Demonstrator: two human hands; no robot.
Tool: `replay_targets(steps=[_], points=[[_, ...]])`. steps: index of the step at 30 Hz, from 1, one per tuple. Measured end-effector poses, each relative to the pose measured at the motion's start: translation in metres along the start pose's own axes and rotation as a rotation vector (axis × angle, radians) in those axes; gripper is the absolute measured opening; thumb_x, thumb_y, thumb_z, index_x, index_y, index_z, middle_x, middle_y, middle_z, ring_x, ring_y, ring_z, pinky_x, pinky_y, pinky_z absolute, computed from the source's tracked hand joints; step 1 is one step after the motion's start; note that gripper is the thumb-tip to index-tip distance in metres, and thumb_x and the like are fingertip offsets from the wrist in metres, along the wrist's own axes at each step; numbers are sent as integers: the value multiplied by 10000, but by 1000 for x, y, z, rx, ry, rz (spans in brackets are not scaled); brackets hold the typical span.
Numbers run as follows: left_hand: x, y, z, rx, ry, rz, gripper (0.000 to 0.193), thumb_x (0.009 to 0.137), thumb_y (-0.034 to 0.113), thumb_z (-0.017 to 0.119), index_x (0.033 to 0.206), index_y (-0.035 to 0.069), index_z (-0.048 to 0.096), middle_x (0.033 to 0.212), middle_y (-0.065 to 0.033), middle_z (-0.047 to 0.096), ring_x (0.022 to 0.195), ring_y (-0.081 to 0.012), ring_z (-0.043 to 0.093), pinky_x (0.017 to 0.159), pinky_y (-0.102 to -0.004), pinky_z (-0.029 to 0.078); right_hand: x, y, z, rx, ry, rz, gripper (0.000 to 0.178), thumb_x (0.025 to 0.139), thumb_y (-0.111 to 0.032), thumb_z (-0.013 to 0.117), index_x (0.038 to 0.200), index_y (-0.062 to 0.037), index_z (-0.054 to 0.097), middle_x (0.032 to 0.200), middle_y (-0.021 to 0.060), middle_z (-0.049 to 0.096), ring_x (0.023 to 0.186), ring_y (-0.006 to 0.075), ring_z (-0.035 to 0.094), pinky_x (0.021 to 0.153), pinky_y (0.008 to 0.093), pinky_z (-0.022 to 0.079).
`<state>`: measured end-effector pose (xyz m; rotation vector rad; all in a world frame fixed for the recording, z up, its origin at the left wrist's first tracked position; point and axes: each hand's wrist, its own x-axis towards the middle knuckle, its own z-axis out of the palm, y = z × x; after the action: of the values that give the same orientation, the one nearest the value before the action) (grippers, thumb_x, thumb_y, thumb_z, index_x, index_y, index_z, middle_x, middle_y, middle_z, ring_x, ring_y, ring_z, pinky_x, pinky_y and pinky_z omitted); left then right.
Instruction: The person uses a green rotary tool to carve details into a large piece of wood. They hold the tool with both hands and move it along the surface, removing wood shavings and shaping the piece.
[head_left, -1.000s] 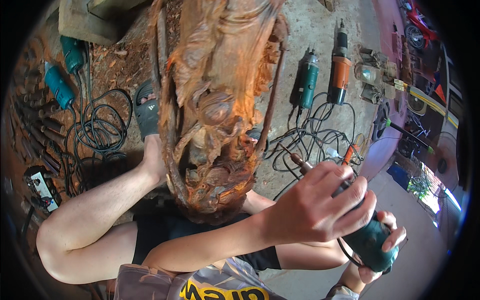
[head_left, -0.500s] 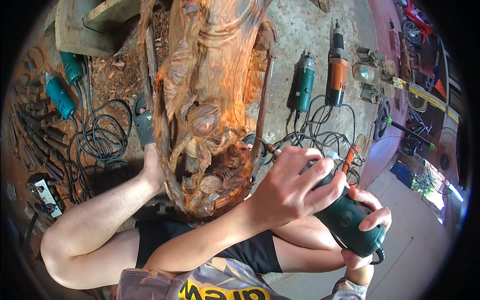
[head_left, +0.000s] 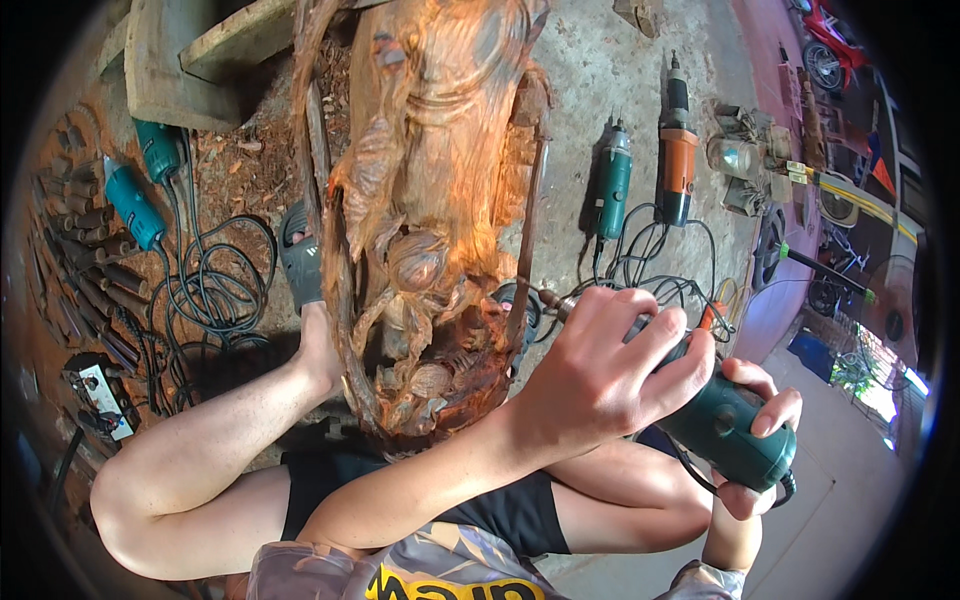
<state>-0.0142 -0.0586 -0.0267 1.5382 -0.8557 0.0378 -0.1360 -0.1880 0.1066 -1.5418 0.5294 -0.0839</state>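
Observation:
My left hand (head_left: 615, 365) wraps its fingers over the front part of a green die grinder (head_left: 725, 425). Around the rear of the grinder body, my right hand (head_left: 760, 400) is closed, thumb below and fingers above. The tool's metal nose points left at a large reddish-brown wood carving (head_left: 455, 190), which lies between my legs. Its thin bit reaches the right side strut of the carving; whether it touches the wood I cannot tell. Rounded shapes and deep hollows are cut into the near end of the carving. My left forearm crosses in front of that end.
Green (head_left: 614, 185) and orange (head_left: 678, 165) grinders lie right of the carving, their cords tangled. Two teal power tools (head_left: 133, 205) and coiled cable lie left, near many chisels (head_left: 85, 225) and a power strip (head_left: 103, 400). A wooden stool (head_left: 165, 75) stands far left; a jar (head_left: 733, 155) sits right.
The whole view has shifted slightly right and down. The grinder, held in both hands, has moved a little right, and its rear end has risen slightly in the picture.

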Motion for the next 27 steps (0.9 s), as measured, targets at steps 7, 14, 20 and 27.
replay_targets(steps=[7,14,20,27], points=[[6,-5,7,42,-26,33,293,749,115,765,1038,93,720,1015,-50,637,910,-236,661,744,-373,527,3,10,-11,33,-3,-45,597,637,-179,890,1109,-172,524,1423,281,536,1358,459,529,1112,540,484],[8,27,17,-107,8,118,267,763,123,770,1009,107,670,952,-43,626,871,-222,648,739,-363,542,-52,9,-26,63,-67,-142,1055,476,-285,1068,1315,-203,434,1570,269,372,1443,463,412,1166,577,418],[-38,53,0,-264,-110,210,152,829,189,740,922,83,683,977,-55,658,900,-243,676,765,-388,580,-94,61,25,-279,112,-667,665,609,-307,954,1140,-177,576,1236,266,565,1102,462,614,905,505,530],[-79,12,-38,-197,-115,194,282,796,114,821,1054,84,711,1041,-75,713,964,-280,721,830,-427,625,-104,63,97,-534,99,-443,230,775,-171,864,994,-174,796,1269,234,694,1176,575,633,991,592,574]])
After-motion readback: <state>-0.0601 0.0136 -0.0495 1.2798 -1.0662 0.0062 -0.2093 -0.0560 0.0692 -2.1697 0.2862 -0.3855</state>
